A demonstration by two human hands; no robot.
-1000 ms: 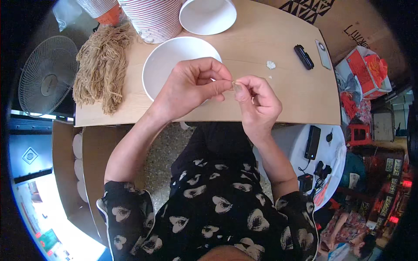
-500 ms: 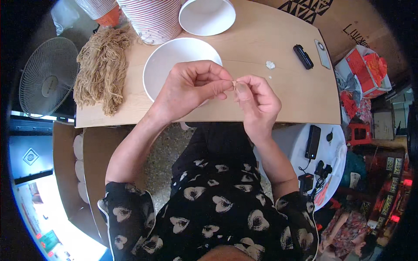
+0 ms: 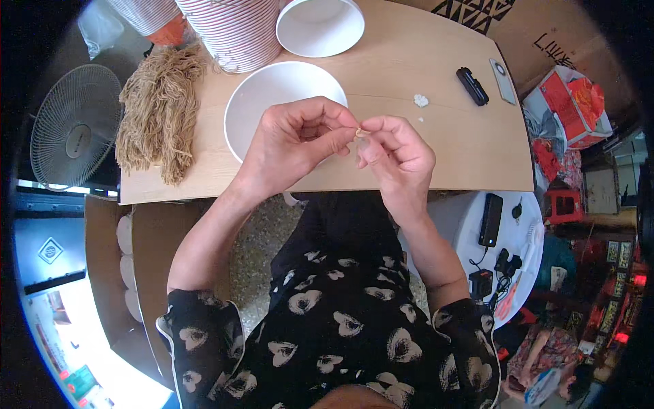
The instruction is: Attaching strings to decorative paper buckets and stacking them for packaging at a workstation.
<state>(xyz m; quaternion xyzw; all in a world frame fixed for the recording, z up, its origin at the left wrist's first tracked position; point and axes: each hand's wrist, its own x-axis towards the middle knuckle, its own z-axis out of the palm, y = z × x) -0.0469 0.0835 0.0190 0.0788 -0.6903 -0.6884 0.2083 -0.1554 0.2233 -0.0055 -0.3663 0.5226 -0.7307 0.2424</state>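
Note:
Over the table's front edge, my left hand (image 3: 283,150) and my right hand (image 3: 403,158) meet fingertip to fingertip. Both are closed in a pinch on a small loop of tan string (image 3: 360,133), mostly covered by the fingers. Just behind my left hand stands a white bowl (image 3: 262,92), partly hidden by that hand. A thick bundle of tan string (image 3: 160,112) lies at the table's left side, its strands loose and tangled.
Tall stacked white bowls (image 3: 233,34) and a tilted white bowl (image 3: 320,27) stand at the back. A white crumpled bit (image 3: 421,101), a black case (image 3: 473,86) and a phone (image 3: 503,82) lie to the right. A fan (image 3: 76,129) stands left; a white stool (image 3: 521,273) holds chargers.
Both hands have shifted slightly left, still pinching the string. The right thumb and fingers sit a little differently on it. At lower right, something white and blue now shows by another person.

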